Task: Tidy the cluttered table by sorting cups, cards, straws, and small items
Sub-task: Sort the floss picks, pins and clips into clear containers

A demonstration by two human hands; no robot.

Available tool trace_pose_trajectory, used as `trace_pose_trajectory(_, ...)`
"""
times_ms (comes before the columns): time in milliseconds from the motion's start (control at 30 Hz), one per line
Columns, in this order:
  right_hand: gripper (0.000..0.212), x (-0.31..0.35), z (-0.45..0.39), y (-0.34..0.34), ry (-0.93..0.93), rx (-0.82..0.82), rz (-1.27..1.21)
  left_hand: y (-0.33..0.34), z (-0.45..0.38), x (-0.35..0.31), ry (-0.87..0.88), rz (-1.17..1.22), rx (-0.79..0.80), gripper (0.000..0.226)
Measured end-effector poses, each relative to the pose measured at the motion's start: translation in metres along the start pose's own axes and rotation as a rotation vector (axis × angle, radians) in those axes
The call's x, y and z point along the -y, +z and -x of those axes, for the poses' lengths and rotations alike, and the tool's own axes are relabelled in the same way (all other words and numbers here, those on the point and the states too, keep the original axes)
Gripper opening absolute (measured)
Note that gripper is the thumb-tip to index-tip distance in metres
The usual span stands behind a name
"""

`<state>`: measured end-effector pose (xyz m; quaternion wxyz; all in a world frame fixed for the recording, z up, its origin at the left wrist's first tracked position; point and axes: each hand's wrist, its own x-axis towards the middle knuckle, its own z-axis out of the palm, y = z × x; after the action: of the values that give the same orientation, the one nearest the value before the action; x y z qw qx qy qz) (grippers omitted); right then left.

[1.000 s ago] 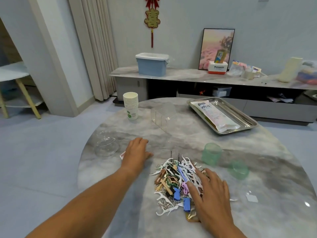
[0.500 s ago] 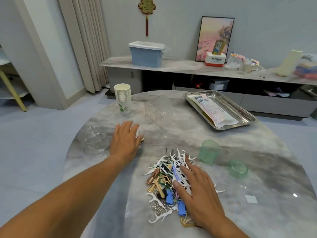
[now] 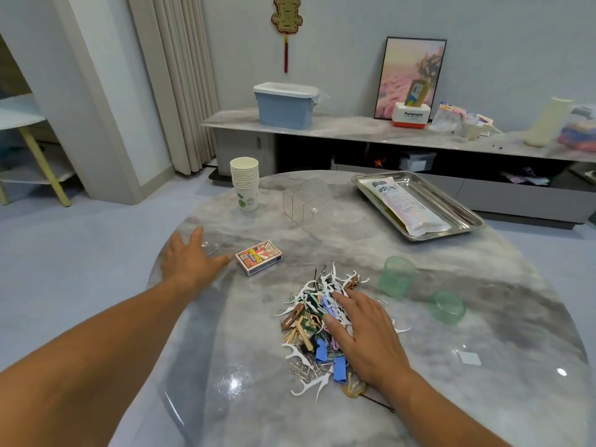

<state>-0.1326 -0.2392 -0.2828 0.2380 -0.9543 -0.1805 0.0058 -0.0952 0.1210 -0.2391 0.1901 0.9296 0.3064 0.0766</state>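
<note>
A heap of small items (image 3: 314, 321) (floss picks, clips, pegs) lies mid-table, and my right hand (image 3: 364, 333) rests flat on its right side, fingers straight. My left hand (image 3: 188, 258) is spread over a clear glass bowl (image 3: 209, 247) at the table's left edge, mostly hiding it. A box of playing cards (image 3: 259, 257) lies uncovered just right of that hand. A stack of paper cups (image 3: 245, 182) stands at the far left. A pack of straws (image 3: 401, 203) lies in the steel tray (image 3: 458, 206). Two green plastic cups (image 3: 396, 280), (image 3: 447, 306) lie on the right.
A clear plastic divider holder (image 3: 308, 201) stands behind the card box. A small white square (image 3: 469, 358) lies near the right edge. Behind the round marble table (image 3: 245, 398) runs a low sideboard with a blue bin (image 3: 285, 104) and a framed picture.
My left hand has slid left off the card box, which now lies uncovered, and reaches the glass bowl. My right hand stays on the heap. The camera has come closer.
</note>
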Motion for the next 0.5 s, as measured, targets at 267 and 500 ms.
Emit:
trace_pose_trajectory(267,0.076,-0.006,0.000,0.001,-0.016,-0.024,-0.050,-0.017,0.030,-0.009,0.189,0.287,-0.098,0.092)
trace_pose_trajectory(500,0.078,-0.007,0.006,-0.007,-0.060,-0.010,-0.106,-0.041,0.083,0.002,0.323,0.463,0.146,0.083)
